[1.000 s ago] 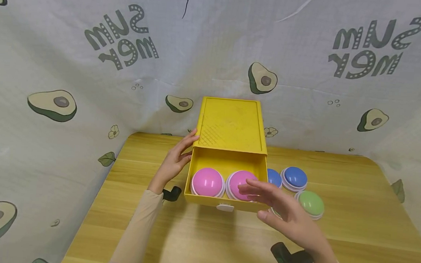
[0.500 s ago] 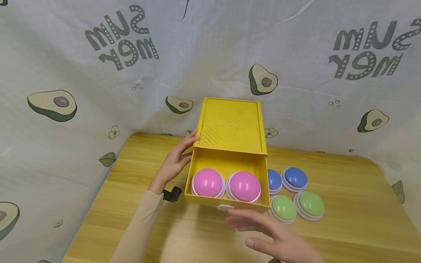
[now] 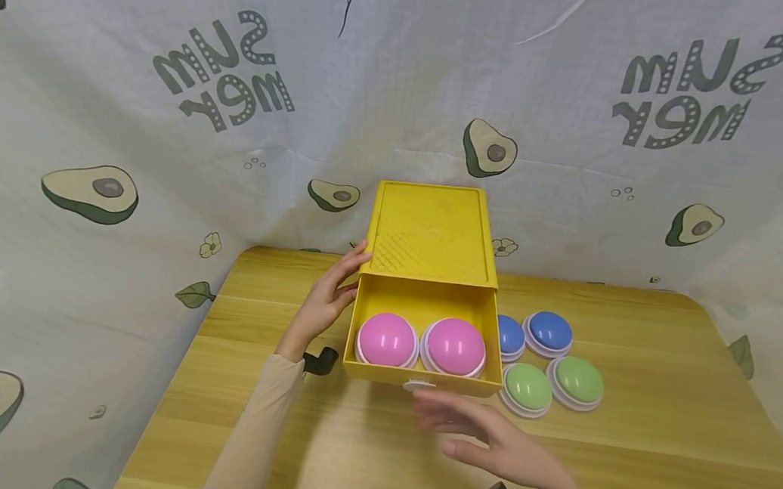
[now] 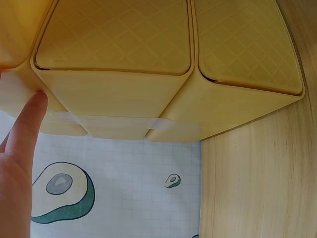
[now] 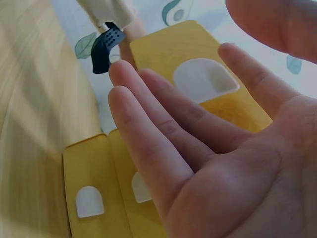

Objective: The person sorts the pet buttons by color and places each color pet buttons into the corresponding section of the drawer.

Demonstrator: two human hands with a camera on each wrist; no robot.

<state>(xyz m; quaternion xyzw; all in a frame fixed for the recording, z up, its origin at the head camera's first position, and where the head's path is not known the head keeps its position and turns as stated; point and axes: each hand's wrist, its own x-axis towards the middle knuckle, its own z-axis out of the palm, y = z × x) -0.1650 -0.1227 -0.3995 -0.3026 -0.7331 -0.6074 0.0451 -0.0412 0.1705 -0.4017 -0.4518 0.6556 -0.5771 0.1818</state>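
A yellow drawer unit (image 3: 433, 232) stands against the back cloth with its top drawer (image 3: 429, 296) pulled out. Inside the drawer, two pink domed push lights or buttons, the left one (image 3: 388, 340) and the right one (image 3: 455, 347), sit side by side on white bases. My left hand (image 3: 322, 300) rests its extended fingers against the unit's left side; a finger (image 4: 29, 124) touches the yellow wall in the left wrist view. In front of the drawer's white handle (image 5: 208, 79), my right hand (image 3: 494, 441) hovers with fingers extended, holding nothing.
Right of the unit, two blue domes (image 3: 549, 331) and two green domes (image 3: 578, 380) sit on the wooden table (image 3: 659, 415). Shut lower drawers (image 5: 89, 168) with white handles show in the right wrist view. An avocado-print cloth (image 3: 401, 109) hangs behind.
My right hand has drawn back from above the right pink dome, toward me and slightly left, to in front of the drawer handle. My left hand has stayed put.
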